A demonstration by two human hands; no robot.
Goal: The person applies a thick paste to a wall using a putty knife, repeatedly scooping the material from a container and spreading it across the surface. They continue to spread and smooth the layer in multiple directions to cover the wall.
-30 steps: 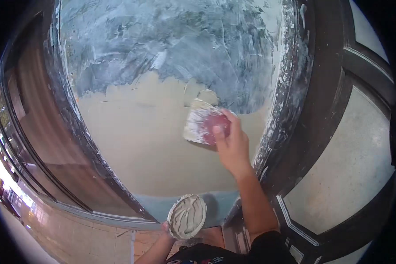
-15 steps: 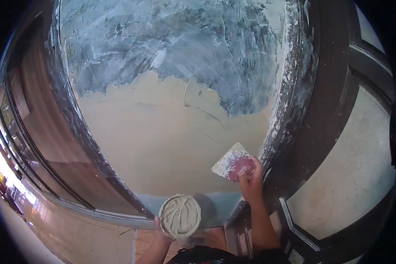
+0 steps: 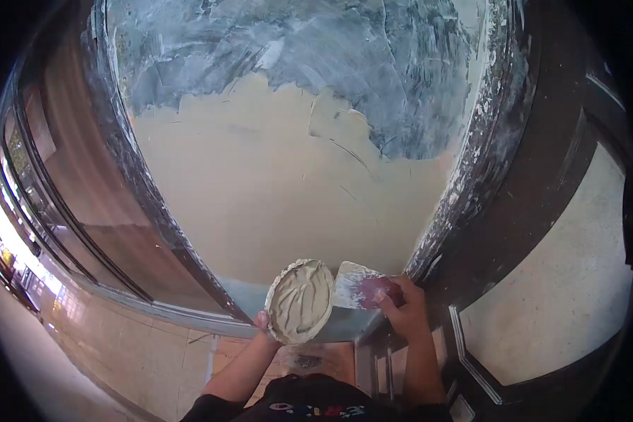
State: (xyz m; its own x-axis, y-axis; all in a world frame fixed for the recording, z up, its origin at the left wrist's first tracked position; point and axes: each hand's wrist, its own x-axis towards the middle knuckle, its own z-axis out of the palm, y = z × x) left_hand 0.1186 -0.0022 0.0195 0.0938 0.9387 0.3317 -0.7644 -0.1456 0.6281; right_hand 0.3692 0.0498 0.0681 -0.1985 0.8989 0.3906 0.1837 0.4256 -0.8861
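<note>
My left hand (image 3: 264, 325) grips a round tub of putty (image 3: 301, 302) from its left and lower side; the tub leans so its cream-coloured contents face me. In my right hand (image 3: 404, 306) is a putty knife (image 3: 362, 287) with a red grip and a broad blade smeared with white. The blade's left edge is right at the tub's rim. Beyond both hands stands a wall panel (image 3: 281, 190), its lower part coated in smooth beige putty, its upper part patchy blue-grey with a ragged boundary between them.
Dark, paint-spattered frames (image 3: 471, 162) border the panel on both sides. To the right is a dark door frame with a pale panel (image 3: 555, 281). Glass with dark bars (image 3: 42, 204) lies left, above a tiled floor (image 3: 141, 344). Below me is a brown board (image 3: 323, 359).
The putty knife has moved down and left to the tub's edge, its blade now pointing left. The tub has risen slightly and tilted. The view has shifted a little down the wall.
</note>
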